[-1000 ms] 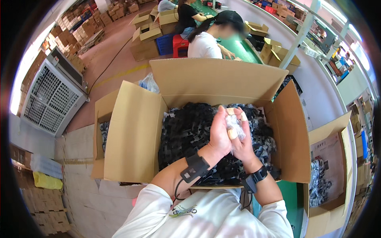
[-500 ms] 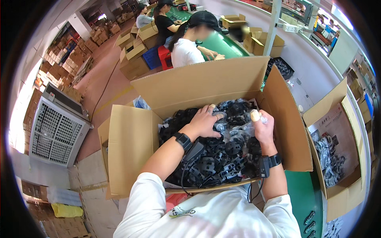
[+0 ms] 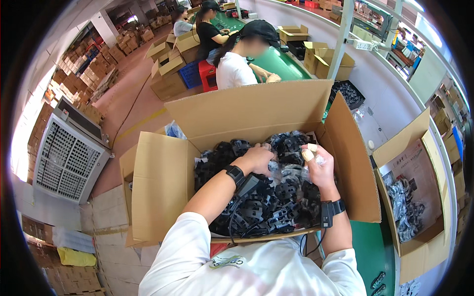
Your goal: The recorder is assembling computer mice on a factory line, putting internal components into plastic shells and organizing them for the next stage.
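Note:
A large open cardboard box (image 3: 160, 190) stands before me, filled with black plastic parts (image 3: 261, 209), some of them in clear bags. My left hand (image 3: 257, 159) reaches into the middle of the pile with its fingers curled down. Whatever its fingertips grip is hidden among the parts. At the right side of the pile, my right hand (image 3: 321, 168) is closed, with pale covers on two fingertips. Crumpled clear plastic (image 3: 305, 173) shows under its fingers. Both wrists wear a black band with a small wired device.
To the right, another open carton (image 3: 429, 246) holds bagged grey parts (image 3: 406, 207) beside a green work surface (image 3: 373, 246). Co-workers (image 3: 237, 66) sit along the green bench ahead. A grey air cooler (image 3: 71, 153) stands at left. A black crate (image 3: 348, 93) of parts lies beyond the box.
My left hand has curled its fingers deeper into the pile. My right hand has turned, its covered fingertips now pointing left. The plastic stretched between the hands has shifted.

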{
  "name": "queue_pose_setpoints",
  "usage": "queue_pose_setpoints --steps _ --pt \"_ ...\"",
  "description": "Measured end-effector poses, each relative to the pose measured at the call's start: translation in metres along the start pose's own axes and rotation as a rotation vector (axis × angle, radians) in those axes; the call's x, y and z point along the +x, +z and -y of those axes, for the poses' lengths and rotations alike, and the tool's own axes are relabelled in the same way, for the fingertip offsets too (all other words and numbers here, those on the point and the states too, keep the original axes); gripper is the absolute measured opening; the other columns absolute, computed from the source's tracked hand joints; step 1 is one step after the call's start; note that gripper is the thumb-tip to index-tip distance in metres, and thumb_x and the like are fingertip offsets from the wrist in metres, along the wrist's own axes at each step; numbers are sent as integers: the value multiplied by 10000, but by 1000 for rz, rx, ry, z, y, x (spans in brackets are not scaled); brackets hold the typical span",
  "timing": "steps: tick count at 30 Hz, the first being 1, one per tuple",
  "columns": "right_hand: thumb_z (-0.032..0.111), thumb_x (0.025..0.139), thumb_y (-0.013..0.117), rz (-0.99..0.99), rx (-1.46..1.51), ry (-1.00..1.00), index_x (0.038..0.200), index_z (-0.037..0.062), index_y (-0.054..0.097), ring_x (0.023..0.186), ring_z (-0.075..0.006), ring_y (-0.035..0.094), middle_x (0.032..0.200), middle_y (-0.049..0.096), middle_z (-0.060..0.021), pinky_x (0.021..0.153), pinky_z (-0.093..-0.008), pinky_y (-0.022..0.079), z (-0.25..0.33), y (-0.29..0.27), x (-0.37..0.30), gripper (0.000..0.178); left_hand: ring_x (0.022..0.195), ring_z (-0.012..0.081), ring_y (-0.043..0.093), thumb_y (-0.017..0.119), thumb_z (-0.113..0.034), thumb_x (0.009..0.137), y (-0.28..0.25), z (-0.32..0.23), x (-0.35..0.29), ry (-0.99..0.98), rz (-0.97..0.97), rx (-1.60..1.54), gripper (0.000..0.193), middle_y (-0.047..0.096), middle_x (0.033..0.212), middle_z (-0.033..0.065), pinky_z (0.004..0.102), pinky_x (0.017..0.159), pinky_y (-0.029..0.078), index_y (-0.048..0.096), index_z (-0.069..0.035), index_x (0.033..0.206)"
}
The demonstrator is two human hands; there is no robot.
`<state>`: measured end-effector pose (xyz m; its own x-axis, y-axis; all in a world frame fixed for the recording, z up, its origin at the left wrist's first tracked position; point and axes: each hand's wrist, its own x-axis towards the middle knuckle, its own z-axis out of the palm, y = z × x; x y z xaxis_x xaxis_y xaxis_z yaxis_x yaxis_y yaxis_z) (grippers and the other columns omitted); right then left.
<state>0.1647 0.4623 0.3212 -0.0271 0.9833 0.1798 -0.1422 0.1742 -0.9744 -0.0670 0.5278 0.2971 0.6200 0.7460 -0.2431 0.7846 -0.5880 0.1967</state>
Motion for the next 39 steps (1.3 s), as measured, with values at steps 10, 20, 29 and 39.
queue_pose_setpoints --steps 10,20,29,39 --pt "328 994 561 245 -296 119 659 28 596 590 -93 511 615 574 -1 530 -286 382 -18 -4 -8 452 984 320 667 800 -107 671 -21 18 -62 171 -547 -431 329 664 1121 85 397 852 541 728 -105 992" --pt "133 920 627 255 -204 76 1064 12 697 699 -109 609 1005 681 -74 535 -211 462 4 38 -21 200 1146 244 588 793 83 727 -13 -9 -138 265 -634 -1684 201 673 1150 153 373 980 452 698 -56 838" --pt "30 843 714 359 -303 -263 1085 -2 690 923 -166 608 1046 641 -81 805 -280 487 8 61 -22 246 1130 247 623 823 2 762 -16 -15 -142 323 -583 -1270 168 665 1207 127 392 979 486 708 -71 860" --pt "77 924 590 221 274 197 1207 62 564 817 -108 620 1092 685 -112 655 -236 484 -9 50 -22 285 1078 259 642 824 8 751 -19 -6 -150 341 -610 -1270 171 665 1210 153 384 947 502 704 -64 851"
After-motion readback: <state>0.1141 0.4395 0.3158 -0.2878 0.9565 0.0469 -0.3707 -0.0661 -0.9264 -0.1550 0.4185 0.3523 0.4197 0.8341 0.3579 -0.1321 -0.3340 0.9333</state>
